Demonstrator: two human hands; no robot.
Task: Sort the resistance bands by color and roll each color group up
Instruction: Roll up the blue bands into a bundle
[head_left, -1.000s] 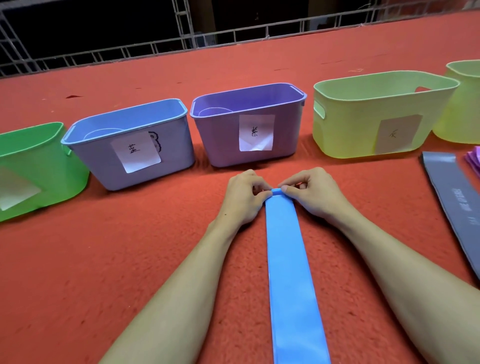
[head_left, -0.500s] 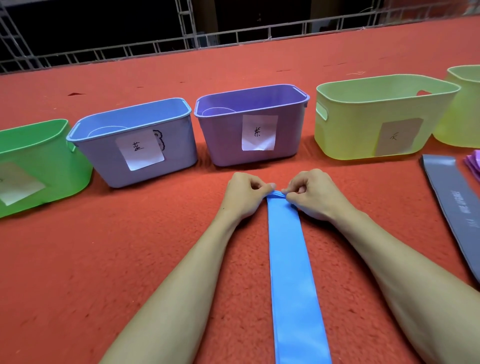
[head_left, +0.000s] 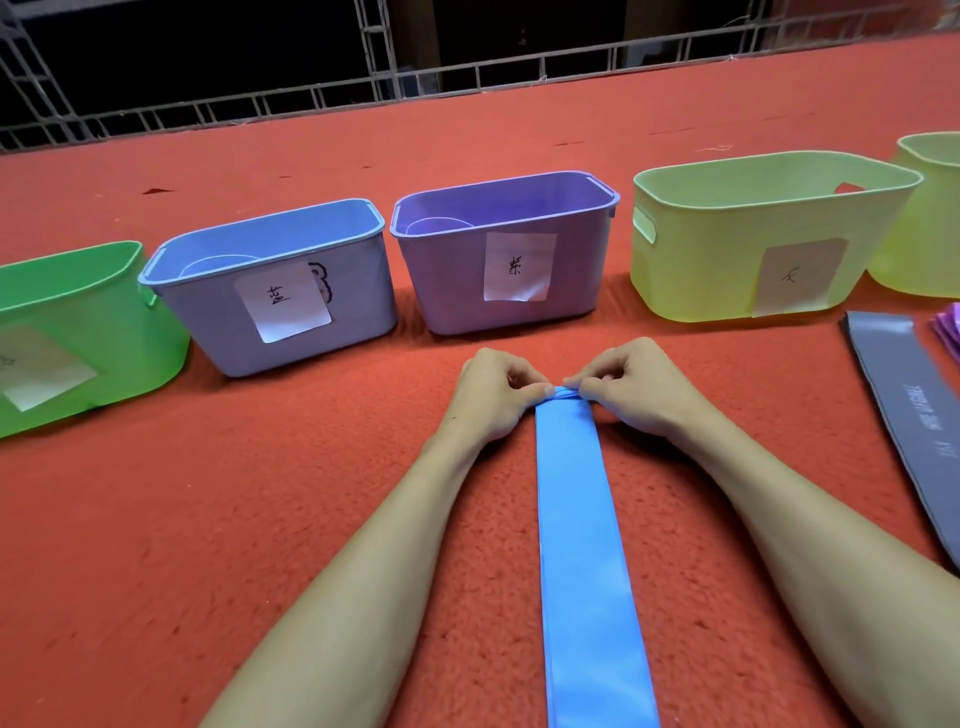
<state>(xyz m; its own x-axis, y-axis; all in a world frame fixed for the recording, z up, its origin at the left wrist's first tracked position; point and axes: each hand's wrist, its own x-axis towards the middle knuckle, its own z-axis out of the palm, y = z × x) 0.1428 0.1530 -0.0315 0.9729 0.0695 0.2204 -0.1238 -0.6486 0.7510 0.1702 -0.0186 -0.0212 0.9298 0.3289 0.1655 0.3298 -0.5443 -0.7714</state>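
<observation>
A long blue resistance band (head_left: 582, 545) lies flat on the red carpet, running from the bottom edge up the middle. Its far end is curled into a small tight roll. My left hand (head_left: 493, 395) pinches the left side of that roll, and my right hand (head_left: 634, 387) pinches the right side. A grey band (head_left: 919, 431) lies flat at the right. The edge of some purple bands (head_left: 948, 332) shows at the far right.
A row of labelled bins stands beyond my hands: a green bin (head_left: 62, 332), a blue bin (head_left: 275, 280), a purple bin (head_left: 504, 249), a yellow-green bin (head_left: 763, 234) and part of another yellow-green bin (head_left: 930, 213). A metal railing (head_left: 467, 73) borders the carpet's far edge.
The far end of the blue band has been turned over into a slightly thicker roll. Both hands have stayed on it, working it a little toward me.
</observation>
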